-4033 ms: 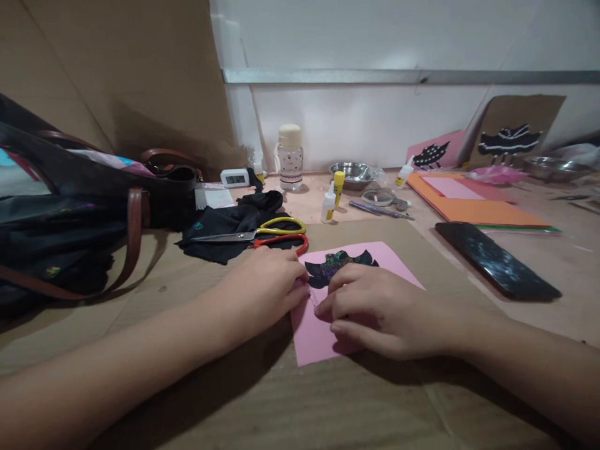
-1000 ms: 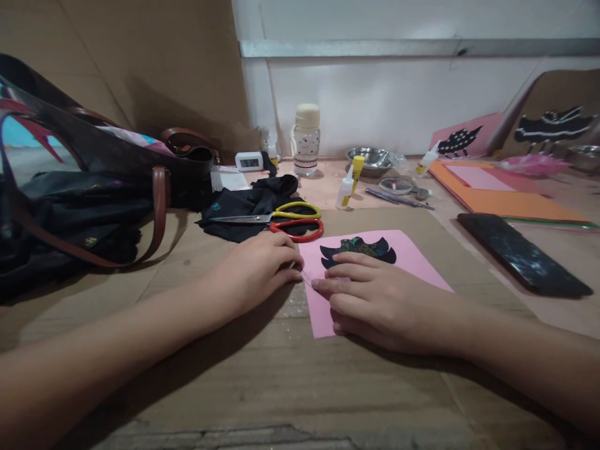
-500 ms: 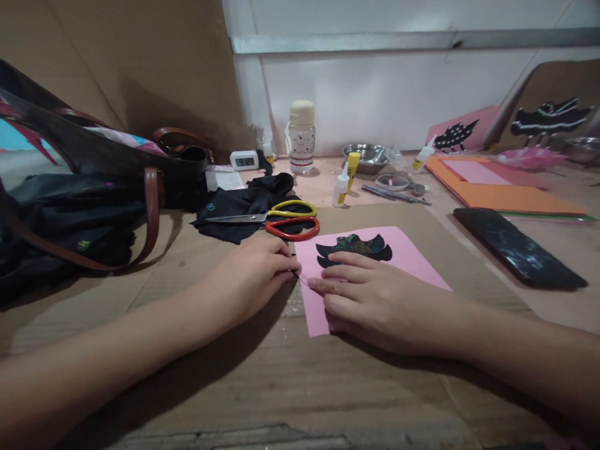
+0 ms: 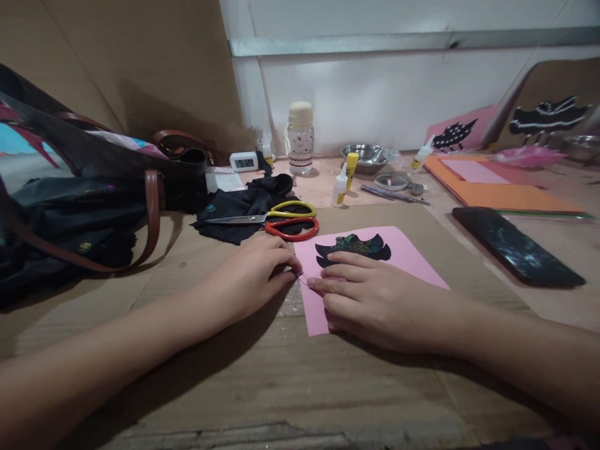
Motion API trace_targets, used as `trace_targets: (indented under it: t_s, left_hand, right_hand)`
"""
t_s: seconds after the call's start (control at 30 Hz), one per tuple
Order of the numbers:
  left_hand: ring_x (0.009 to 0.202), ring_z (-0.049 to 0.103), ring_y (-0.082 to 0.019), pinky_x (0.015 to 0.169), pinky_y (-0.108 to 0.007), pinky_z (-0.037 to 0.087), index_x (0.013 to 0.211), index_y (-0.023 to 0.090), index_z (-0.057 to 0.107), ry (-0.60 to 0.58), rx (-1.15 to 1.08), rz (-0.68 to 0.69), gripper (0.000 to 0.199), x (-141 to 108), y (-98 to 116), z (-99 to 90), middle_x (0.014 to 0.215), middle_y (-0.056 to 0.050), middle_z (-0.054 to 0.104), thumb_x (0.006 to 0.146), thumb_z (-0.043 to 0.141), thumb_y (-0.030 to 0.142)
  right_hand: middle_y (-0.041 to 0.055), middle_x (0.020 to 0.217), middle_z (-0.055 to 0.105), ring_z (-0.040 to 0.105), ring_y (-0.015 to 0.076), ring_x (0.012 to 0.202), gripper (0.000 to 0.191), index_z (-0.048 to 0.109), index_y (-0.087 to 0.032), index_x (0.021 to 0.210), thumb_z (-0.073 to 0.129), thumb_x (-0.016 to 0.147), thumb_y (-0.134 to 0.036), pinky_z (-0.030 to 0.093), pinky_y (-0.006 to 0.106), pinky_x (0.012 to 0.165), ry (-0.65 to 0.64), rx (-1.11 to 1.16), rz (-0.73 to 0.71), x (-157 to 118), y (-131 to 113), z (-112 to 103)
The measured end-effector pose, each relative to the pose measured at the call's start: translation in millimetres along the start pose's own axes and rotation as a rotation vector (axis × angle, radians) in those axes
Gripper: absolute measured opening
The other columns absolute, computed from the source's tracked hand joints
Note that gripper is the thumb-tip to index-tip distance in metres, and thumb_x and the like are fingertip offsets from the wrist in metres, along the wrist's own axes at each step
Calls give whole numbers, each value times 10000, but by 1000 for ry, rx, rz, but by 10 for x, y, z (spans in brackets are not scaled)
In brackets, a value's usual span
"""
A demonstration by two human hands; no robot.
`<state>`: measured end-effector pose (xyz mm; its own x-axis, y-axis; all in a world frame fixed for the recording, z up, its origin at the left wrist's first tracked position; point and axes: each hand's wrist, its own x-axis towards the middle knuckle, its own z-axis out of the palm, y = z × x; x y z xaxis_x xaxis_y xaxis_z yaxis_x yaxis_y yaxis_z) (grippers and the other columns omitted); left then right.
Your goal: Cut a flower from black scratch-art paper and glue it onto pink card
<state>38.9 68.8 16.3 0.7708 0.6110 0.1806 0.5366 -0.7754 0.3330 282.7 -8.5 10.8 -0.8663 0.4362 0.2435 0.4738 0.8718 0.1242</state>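
Observation:
A pink paper sheet (image 4: 412, 262) lies on the cardboard-covered table, with a black cut-out shape (image 4: 354, 245) with colourful glittery marks on it. My right hand (image 4: 360, 294) rests palm down on the sheet, fingers stretched over the lower edge of the cut-out. At the sheet's left edge my left hand (image 4: 262, 269) is closed, thumb and forefinger pinched at one end of a thin dark strip (image 4: 304, 282). The strip's other end reaches my right fingertips. Scissors (image 4: 290, 228) with yellow and red handles lie on black cloth (image 4: 239, 203) beyond my left hand.
A dark bag (image 4: 107, 162) stands at the left. Behind are a bottle (image 4: 300, 140), a glue bottle (image 4: 339, 189), a yellow stick (image 4: 350, 169) and a metal bowl (image 4: 363, 156). A phone (image 4: 515, 245) and orange paper (image 4: 529, 199) lie at the right.
My left fingertips have moved slightly right and down along the strip. My right hand stays on the sheet.

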Motion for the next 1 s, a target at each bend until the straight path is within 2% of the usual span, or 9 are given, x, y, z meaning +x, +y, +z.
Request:
trace_targets:
  t_s: [0.17, 0.33, 0.5, 0.63, 0.73, 0.87, 1.0]
  left_hand:
    - [1018, 682, -252, 935, -403, 541, 1088, 196, 753, 21, 126, 37, 170, -8, -40, -23, 1108, -66, 760, 976, 627, 177]
    - [899, 679, -223, 840, -355, 539, 1004, 188, 763, 50, 156, 158, 157, -19, -44, -45, 990, -56, 755, 989, 607, 174]
    - [846, 659, -223, 745, -342, 523, 1032, 183, 772, 56, 219, 262, 217, -51, 4, -10, 979, -79, 727, 1020, 556, 190]
    - [925, 674, -247, 797, -365, 535, 1070, 164, 747, 75, 205, 224, 168, -56, 49, 19, 1029, -92, 728, 1018, 604, 233]
    - [952, 670, -242, 822, -359, 531, 1062, 172, 735, 97, 157, 207, 142, -47, 62, 39, 1028, -79, 732, 1013, 631, 254]
    - [928, 662, -229, 803, -342, 520, 994, 167, 730, 159, 111, 201, 133, -39, 37, 71, 999, -72, 740, 1017, 618, 235]
    - [929, 668, -222, 817, -344, 517, 969, 176, 733, 179, 38, 149, 128, -38, 9, 80, 993, -63, 751, 1004, 622, 228]
  right_hand:
    - [160, 1224, 759, 710, 285, 1084, 266, 737, -110, 1075, 478, 1052, -166, 443, 503, 1134, 33, -35, -23, -5, 4, -13]
    - [162, 1140, 778, 704, 273, 1043, 272, 744, -81, 1089, 481, 1022, -80, 474, 478, 1094, 100, -10, -15, -6, 3, -43]
    - [132, 1104, 774, 668, 282, 1065, 197, 750, -134, 1075, 579, 1022, -218, 531, 462, 977, 146, 169, 129, -16, 45, -34]
    - [98, 1031, 754, 669, 243, 992, 136, 744, -163, 1053, 630, 983, -188, 546, 392, 876, 156, 386, 280, -9, 81, -33]
    - [84, 1027, 766, 696, 211, 956, 127, 732, -174, 1041, 616, 997, -203, 550, 356, 854, 222, 552, 422, 8, 76, -64]
    - [55, 1011, 792, 734, 193, 931, 105, 733, -200, 1019, 647, 972, -238, 568, 320, 830, 258, 653, 550, 32, 36, -127]
    - [51, 1037, 794, 752, 180, 814, 125, 748, -222, 999, 647, 960, -284, 588, 280, 678, 267, 750, 658, 41, 9, -153]
